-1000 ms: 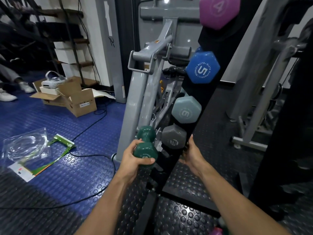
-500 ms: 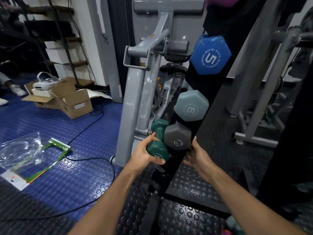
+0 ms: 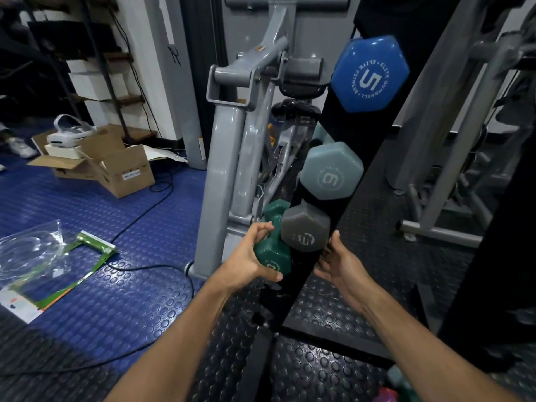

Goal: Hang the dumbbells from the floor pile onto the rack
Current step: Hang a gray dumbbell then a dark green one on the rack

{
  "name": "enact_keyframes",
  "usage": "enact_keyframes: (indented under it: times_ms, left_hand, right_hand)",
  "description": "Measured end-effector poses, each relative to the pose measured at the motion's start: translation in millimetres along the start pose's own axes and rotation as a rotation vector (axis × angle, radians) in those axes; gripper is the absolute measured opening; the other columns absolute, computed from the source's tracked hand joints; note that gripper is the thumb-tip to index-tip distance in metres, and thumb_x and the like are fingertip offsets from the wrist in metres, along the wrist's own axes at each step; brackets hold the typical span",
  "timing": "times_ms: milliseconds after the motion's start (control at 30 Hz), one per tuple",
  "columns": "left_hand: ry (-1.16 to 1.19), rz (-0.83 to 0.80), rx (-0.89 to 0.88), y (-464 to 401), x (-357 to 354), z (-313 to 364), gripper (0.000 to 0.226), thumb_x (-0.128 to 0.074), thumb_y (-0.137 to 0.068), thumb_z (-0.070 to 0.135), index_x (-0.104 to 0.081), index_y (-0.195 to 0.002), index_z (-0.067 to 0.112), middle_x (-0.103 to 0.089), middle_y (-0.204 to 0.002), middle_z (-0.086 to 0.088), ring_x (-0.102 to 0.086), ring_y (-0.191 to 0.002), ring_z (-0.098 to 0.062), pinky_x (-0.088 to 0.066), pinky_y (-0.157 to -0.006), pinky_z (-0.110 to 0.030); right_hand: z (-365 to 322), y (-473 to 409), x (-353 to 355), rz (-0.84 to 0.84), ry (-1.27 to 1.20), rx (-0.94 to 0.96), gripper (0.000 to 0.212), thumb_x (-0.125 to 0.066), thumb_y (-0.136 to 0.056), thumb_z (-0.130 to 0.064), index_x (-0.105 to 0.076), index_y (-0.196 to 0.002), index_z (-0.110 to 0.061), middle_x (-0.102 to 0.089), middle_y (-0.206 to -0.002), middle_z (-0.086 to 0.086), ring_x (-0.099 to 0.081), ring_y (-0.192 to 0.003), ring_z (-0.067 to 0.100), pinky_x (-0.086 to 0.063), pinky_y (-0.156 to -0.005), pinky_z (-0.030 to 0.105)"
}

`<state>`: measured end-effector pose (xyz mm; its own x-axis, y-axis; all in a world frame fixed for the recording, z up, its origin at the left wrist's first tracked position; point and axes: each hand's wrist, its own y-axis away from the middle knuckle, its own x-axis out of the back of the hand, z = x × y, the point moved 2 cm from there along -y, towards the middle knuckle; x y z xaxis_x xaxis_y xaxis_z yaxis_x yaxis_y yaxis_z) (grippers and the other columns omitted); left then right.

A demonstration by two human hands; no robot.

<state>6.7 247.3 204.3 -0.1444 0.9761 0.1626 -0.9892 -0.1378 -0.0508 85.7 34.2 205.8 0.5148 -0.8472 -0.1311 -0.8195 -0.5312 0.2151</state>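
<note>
The small, dense green hexagonal dumbbell (image 3: 272, 250), best held at its narrow handle, is clasped by the left hand (image 3: 246, 262); the right hand (image 3: 339, 264) lies open against the black rack (image 3: 327, 140).

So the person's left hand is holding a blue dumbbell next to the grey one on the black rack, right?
Not quite: the dumbbell in the left hand is green, not blue. The head view shows it beside the grey dumbbell on the black rack. The blue dumbbell, marked 5, hangs higher up the rack.
</note>
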Motion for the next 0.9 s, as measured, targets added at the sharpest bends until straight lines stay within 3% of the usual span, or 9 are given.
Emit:
enact_keyframes:
  times_ms: [100, 200, 300, 433, 533, 633, 733, 900]
  left_hand:
    - [-0.015, -0.075, 0.008, 1, 2, 6, 0.13, -0.091, -0.062, -0.01, -0.019, -0.16, 0.035, -0.025, -0.168, 0.004, -0.033, -0.149, -0.004, -0.055, -0.104, -0.037]
    - [-0.078, -0.149, 0.03, -1, 4, 13, 0.145, -0.089, -0.066, -0.008, 0.007, -0.162, 0.042, -0.013, -0.172, 0.009, -0.029, -0.152, -0.01, -0.06, -0.094, -0.042]
    - [-0.167, -0.19, 0.007, -2, 4, 21, 0.147, -0.086, -0.069, -0.011, 0.016, -0.159, 0.047, -0.006, -0.172, 0.009, -0.026, -0.15, -0.002, -0.062, -0.086, -0.038]
    - [-0.194, -0.221, -0.034, -1, 3, 25, 0.149, -0.082, -0.072, -0.013, 0.022, -0.154, 0.055, 0.0, -0.173, 0.009, -0.021, -0.156, -0.014, -0.062, -0.081, -0.032]
    - [-0.259, -0.218, -0.082, -2, 3, 26, 0.15, -0.085, -0.074, -0.008, 0.028, -0.15, 0.056, 0.006, -0.172, 0.011, -0.01, -0.158, -0.018, -0.061, -0.089, -0.032]
    - [-0.316, -0.209, -0.114, -2, 0, 29, 0.152, -0.085, -0.074, -0.007, 0.031, -0.146, 0.06, 0.012, -0.172, 0.011, -0.01, -0.158, -0.021, -0.061, -0.088, -0.03]
    - [-0.325, -0.211, -0.122, -1, -2, 31, 0.152, -0.085, -0.074, -0.008, 0.031, -0.146, 0.06, 0.013, -0.171, 0.011, -0.011, -0.158, -0.023, -0.062, -0.087, -0.033]
    - [-0.327, -0.197, -0.128, 0, -3, 32, 0.151, -0.085, -0.073, -0.008, 0.028, -0.15, 0.057, 0.009, -0.172, 0.013, -0.016, -0.154, -0.013, -0.06, -0.095, -0.038]
  right_hand:
    - [1, 1, 0, 0.011, -0.013, 0.0, 0.066, -0.026, -0.103, -0.065, -0.034, -0.16, -0.033, -0.035, -0.166, 0.002, -0.037, -0.151, 0.023, -0.037, -0.12, 0.05]
    - [5, 0, 1, 0.017, -0.017, 0.011, 0.065, -0.026, -0.104, -0.064, -0.034, -0.16, -0.032, -0.035, -0.166, 0.002, -0.036, -0.152, 0.023, -0.037, -0.121, 0.05]
    - [11, -3, 3, 0.034, -0.02, 0.021, 0.066, -0.028, -0.103, -0.064, -0.032, -0.161, -0.032, -0.034, -0.166, 0.001, -0.036, -0.152, 0.024, -0.038, -0.12, 0.05]
    - [17, -8, 6, 0.038, -0.033, 0.024, 0.069, -0.031, -0.102, -0.065, -0.032, -0.161, -0.03, -0.036, -0.165, 0.001, -0.039, -0.15, 0.023, -0.039, -0.119, 0.049]
    - [17, -13, 15, 0.063, -0.028, 0.02, 0.069, -0.032, -0.103, -0.064, -0.039, -0.159, -0.024, -0.047, -0.157, 0.0, -0.048, -0.144, 0.024, -0.042, -0.117, 0.05]
    - [5, -27, 27, 0.211, -0.054, 0.022, 0.056, -0.036, -0.106, -0.058, -0.066, -0.126, -0.016, -0.071, -0.124, 0.002, -0.069, -0.11, 0.021, -0.055, -0.093, 0.041]
    - [-21, -44, 17, 0.292, -0.097, -0.002, 0.041, -0.042, -0.109, -0.048, -0.066, -0.09, -0.02, -0.072, -0.071, -0.006, -0.065, -0.07, 0.012, -0.05, -0.062, 0.026]
    - [-55, -68, -14, 0.233, -0.025, -0.023, 0.036, -0.04, -0.111, -0.021, -0.057, -0.079, -0.012, -0.063, -0.057, 0.006, -0.061, -0.045, 0.01, -0.049, -0.047, 0.021]
